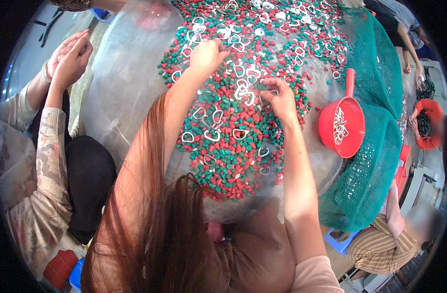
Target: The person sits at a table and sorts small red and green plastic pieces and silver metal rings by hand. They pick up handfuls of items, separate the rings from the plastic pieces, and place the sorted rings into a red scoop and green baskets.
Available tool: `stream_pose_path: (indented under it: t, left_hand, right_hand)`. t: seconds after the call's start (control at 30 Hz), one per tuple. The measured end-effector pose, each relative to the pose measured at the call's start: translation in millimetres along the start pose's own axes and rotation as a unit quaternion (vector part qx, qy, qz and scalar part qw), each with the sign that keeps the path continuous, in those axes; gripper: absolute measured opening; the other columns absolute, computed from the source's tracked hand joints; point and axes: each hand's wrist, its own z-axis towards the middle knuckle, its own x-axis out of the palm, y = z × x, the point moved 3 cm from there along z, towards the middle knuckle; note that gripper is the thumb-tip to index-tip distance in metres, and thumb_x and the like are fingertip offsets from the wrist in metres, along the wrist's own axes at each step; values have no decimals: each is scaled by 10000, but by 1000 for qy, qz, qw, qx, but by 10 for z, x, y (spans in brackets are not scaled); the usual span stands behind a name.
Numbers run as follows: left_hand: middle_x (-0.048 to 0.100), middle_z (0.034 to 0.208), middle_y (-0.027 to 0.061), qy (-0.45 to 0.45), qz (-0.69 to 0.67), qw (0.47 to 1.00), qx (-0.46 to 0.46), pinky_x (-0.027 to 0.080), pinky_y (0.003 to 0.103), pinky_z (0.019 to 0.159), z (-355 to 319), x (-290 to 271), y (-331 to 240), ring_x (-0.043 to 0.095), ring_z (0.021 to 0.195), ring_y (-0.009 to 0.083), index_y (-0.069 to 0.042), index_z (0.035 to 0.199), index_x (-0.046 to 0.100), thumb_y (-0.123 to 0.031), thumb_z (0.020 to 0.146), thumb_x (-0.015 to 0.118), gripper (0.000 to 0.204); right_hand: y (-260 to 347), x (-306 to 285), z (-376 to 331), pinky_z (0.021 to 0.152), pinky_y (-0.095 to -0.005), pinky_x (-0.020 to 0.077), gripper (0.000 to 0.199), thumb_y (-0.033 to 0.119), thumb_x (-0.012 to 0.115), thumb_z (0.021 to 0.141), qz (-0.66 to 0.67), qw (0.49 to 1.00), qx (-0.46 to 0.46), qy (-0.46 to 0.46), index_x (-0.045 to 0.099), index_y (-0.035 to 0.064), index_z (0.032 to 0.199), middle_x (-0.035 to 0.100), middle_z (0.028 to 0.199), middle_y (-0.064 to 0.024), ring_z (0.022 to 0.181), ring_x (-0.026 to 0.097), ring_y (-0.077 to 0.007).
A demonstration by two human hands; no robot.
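Observation:
Red and green cone-shaped pellets (228, 161) are heaped on a translucent plastic sheet in front of me. White D-shaped rings (240, 133) lie scattered among them. My left hand (207, 56) is at the far left part of the heap, fingers curled down next to several white rings. Its fingertips are partly hidden, so what they hold does not show. My right hand (282, 99) hovers low over the heap's right side, thumb and forefinger apart, close beside a cluster of white rings (244, 91).
A red long-handled scoop (349, 115) holding white rings sits to the right, against green mesh sacks (367, 180). At left, another person's clasped hands (71, 56) are near the sheet's edge. More people sit at right. A blue stool (341, 240) stands at lower right.

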Motion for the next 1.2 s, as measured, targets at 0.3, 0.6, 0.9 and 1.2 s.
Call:
stream_pose_path:
  t: [0.3,0.6,0.9,1.2]
  left_hand:
    - [652,758,138,-5,-21,999,32,497,396,685,-20,-125,135,642,740,299,-80,867,682,-330,771,679,268]
    - [667,849,125,54,40,998,6,506,405,712,33,-173,-60,654,805,285,-83,906,684,-281,803,640,228]
    - [534,865,71,49,-734,655,-174,343,231,505,-486,-897,536,465,686,150,-13,895,593,-265,877,551,257]
    - [605,1027,97,18,-771,610,-182,500,271,590,-674,-840,874,596,827,211,-13,1104,550,-261,857,521,352]
  right_hand:
    - [15,-316,-99,793,-325,443,399,-128,530,676,557,829,8,56,577,87,1009,548,892,-17,880,538,-157]
    - [-138,-268,-109,941,-555,404,344,-81,530,685,783,616,87,6,598,97,972,553,898,-36,783,548,-190]
    - [554,511,515,603,-292,478,264,275,673,808,-2,998,-43,39,673,55,952,664,799,-79,704,619,-170]
    - [768,661,784,764,-390,499,325,358,687,765,-338,927,-79,141,704,92,951,690,873,-121,848,658,-279]
